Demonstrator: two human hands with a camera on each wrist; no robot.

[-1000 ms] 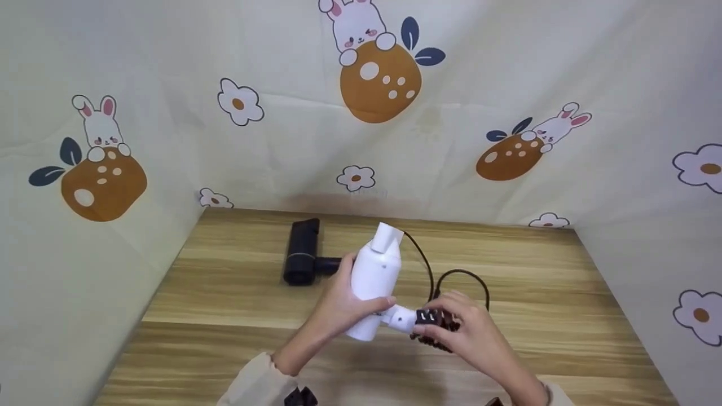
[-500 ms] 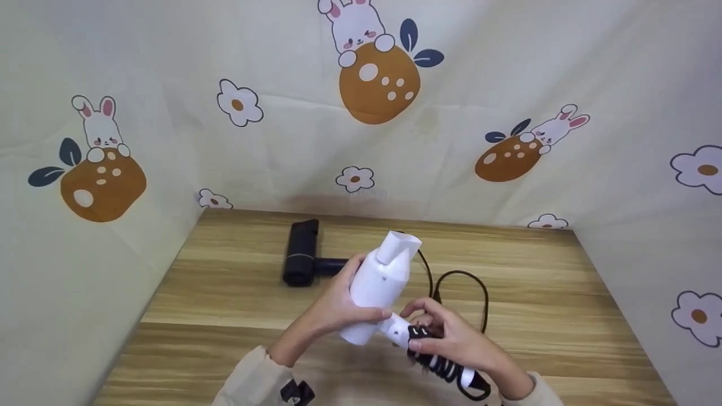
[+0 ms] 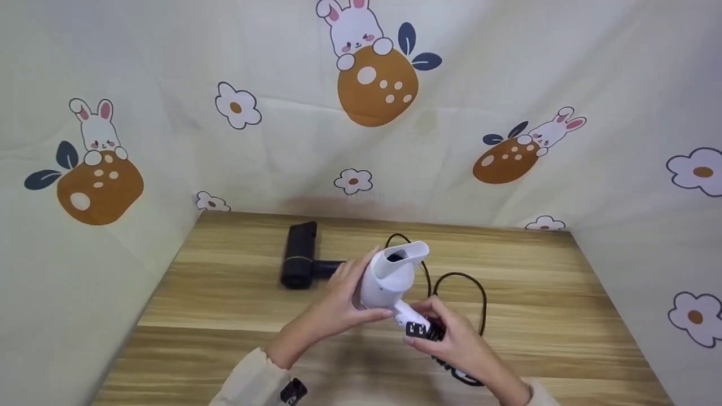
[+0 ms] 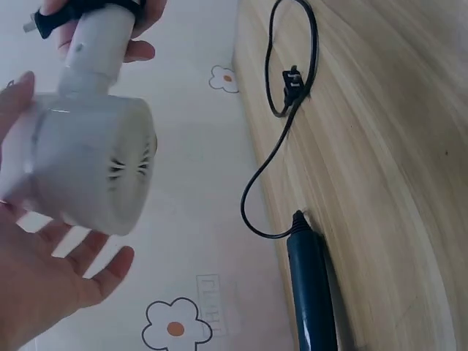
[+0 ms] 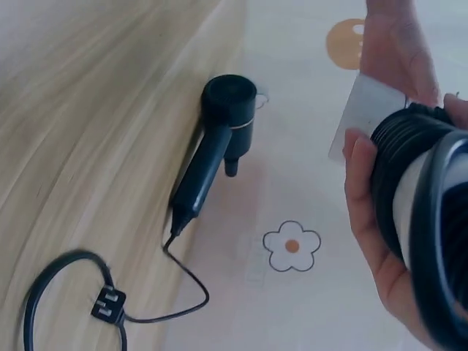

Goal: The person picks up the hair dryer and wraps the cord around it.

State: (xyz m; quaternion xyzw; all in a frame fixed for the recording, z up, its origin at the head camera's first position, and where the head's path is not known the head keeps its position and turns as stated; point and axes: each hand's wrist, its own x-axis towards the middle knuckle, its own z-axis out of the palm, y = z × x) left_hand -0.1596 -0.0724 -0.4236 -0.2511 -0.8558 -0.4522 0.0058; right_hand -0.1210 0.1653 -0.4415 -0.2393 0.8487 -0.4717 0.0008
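Above the table, both hands hold a white hair dryer [image 3: 388,287]. Its flat nozzle [image 3: 403,258] points up and right, showing the dark opening. My left hand [image 3: 338,307] grips the barrel, thumb across the front; the left wrist view shows the vented rear end [image 4: 131,164]. My right hand [image 3: 459,338] holds the handle, where a black cord [image 5: 409,146] is wound in coils. The two-prong plug [image 3: 416,329] sits at that hand's thumb, prongs facing the head camera. The right palm and some fingers are hidden behind the coils in the right wrist view.
Behind the left hand, a black hair dryer [image 3: 299,256] lies on the wooden table [image 3: 214,349]. Its cord [image 3: 484,293] loops to the right, with its own plug [image 5: 109,304] beside the loop. A patterned cloth [image 3: 282,146] hangs along the back and sides.
The white hair dryer has turned: its nozzle has dropped and swung right, toward the camera. Its handle and coiled cord tilted downward, and the right hand moved slightly with them. The black hair dryer stayed put.
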